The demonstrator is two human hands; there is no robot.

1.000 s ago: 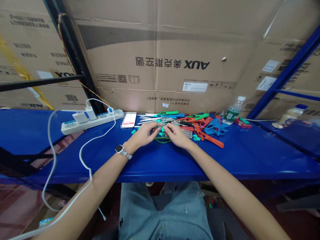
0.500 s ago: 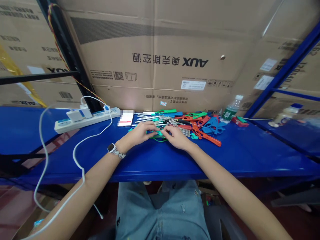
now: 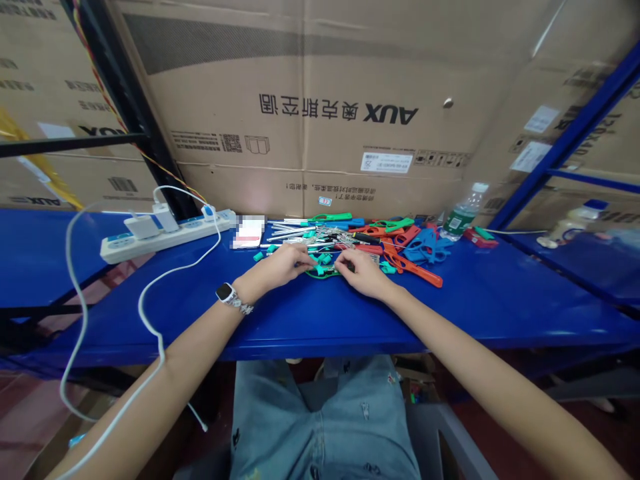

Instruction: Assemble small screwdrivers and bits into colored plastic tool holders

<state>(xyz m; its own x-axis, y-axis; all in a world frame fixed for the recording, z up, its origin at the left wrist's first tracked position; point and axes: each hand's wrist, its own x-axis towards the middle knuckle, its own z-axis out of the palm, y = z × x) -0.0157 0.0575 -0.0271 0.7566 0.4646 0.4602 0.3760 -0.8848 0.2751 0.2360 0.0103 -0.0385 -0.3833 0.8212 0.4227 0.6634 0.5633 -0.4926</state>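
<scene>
My left hand (image 3: 286,267), with a watch (image 3: 225,292) on its wrist, has thumb and fingers pinched together at the near edge of a pile of parts. Facing it, my right hand (image 3: 364,272) is also pinched closed. Whatever either hand holds is too small to make out. Small teal plastic pieces (image 3: 321,269) lie in the gap between the hands, above a green looped part on the table. Just behind are thin metal rods (image 3: 287,231) and a heap of small metal parts (image 3: 333,236). Orange lighter casings (image 3: 419,272) lie to the right.
Blue casings (image 3: 427,248), a water bottle (image 3: 461,212) and a red box (image 3: 480,238) stand to the right. A phone (image 3: 249,233) and a white power strip (image 3: 185,233) with a trailing cable are left. A large cardboard box (image 3: 335,53) walls off the back of the blue table (image 3: 325,327).
My hands have moved apart, mainly my right hand going right, uncovering teal pieces between them. The view has shifted slightly.
</scene>
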